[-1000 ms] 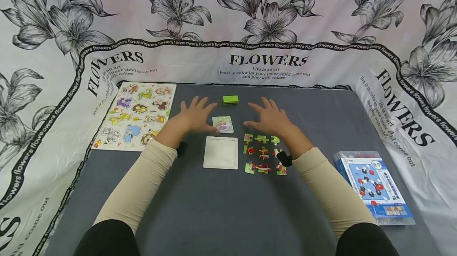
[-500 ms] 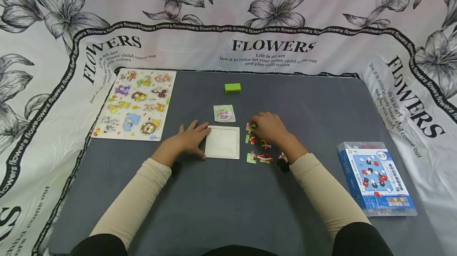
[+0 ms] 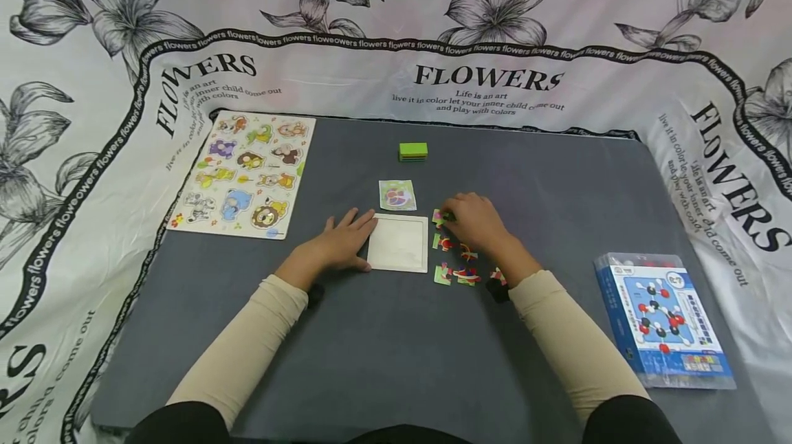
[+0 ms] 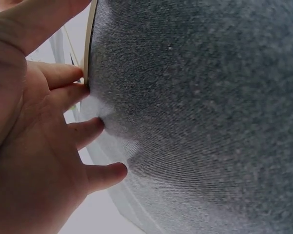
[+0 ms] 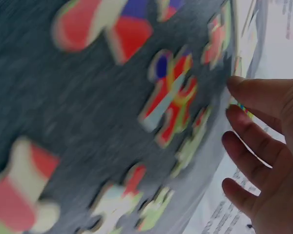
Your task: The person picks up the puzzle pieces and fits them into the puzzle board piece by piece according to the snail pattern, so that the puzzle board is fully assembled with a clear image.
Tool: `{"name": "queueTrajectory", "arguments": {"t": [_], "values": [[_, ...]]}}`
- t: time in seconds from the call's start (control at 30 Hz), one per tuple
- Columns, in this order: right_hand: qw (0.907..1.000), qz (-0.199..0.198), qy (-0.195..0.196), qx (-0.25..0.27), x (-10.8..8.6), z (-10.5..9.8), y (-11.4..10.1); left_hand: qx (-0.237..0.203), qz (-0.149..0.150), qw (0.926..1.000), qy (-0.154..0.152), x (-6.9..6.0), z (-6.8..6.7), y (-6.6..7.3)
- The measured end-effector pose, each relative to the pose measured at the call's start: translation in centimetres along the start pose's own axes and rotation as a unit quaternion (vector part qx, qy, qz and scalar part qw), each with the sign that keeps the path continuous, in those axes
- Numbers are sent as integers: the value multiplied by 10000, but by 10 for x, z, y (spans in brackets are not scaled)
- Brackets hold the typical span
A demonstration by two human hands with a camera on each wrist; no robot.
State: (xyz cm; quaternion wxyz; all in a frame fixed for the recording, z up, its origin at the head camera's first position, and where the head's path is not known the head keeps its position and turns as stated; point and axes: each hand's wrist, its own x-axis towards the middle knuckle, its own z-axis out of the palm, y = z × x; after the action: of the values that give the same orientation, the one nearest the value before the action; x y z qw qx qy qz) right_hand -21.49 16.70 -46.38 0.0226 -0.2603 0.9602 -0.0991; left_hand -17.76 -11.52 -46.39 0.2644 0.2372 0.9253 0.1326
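Note:
In the head view, my left hand (image 3: pixel 337 241) rests beside a square white tray (image 3: pixel 398 243), its spread fingers touching the tray's left edge. The left wrist view shows two of these fingertips against the tray's rim (image 4: pixel 90 41), the others on the cloth. My right hand (image 3: pixel 476 224) reaches down over the loose jigsaw pieces, thumb and index finger pinching the far-left puzzle piece (image 3: pixel 438 218). In the right wrist view the thumb (image 5: pixel 249 90) and index finger come close together, largely hiding that piece. Several other puzzle pieces (image 3: pixel 465 274) lie in rows; the hand covers some.
Behind the tray lies a square picture card (image 3: pixel 397 195), with a small green stack (image 3: pixel 412 151) farther back. An animal puzzle board (image 3: pixel 244 176) lies at the far left. At the right is a blue-and-white boxed set (image 3: pixel 665 324). Grey cloth (image 3: pixel 383 354) covers the table.
Both hands were spread wide over the table's far part. The left came down to the tray's left edge; the right lowered to the far-left puzzle piece. The head view shifted slightly.

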Motion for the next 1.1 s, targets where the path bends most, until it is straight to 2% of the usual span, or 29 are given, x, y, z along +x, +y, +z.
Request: {"name": "queueTrajectory", "arguments": {"t": [0.17,0.3,0.4,0.57,0.77,1.1], "values": [[9986,-476,173,151,11,3,-20,-50,-16,10000,23,0,2,-1],[9957,-887,118,246,22,9,-42,-32,-33,10000,60,0,2,0],[9941,-1047,96,279,28,15,-54,-38,-28,9999,94,-1,2,0],[9933,-1134,19,200,34,28,-64,-37,-39,9999,102,-2,4,-3],[9922,-1198,177,279,36,32,-68,-78,-60,9999,81,-1,3,-5],[9961,-875,113,32,36,32,-74,-179,-69,9998,22,-1,4,-5]]}}
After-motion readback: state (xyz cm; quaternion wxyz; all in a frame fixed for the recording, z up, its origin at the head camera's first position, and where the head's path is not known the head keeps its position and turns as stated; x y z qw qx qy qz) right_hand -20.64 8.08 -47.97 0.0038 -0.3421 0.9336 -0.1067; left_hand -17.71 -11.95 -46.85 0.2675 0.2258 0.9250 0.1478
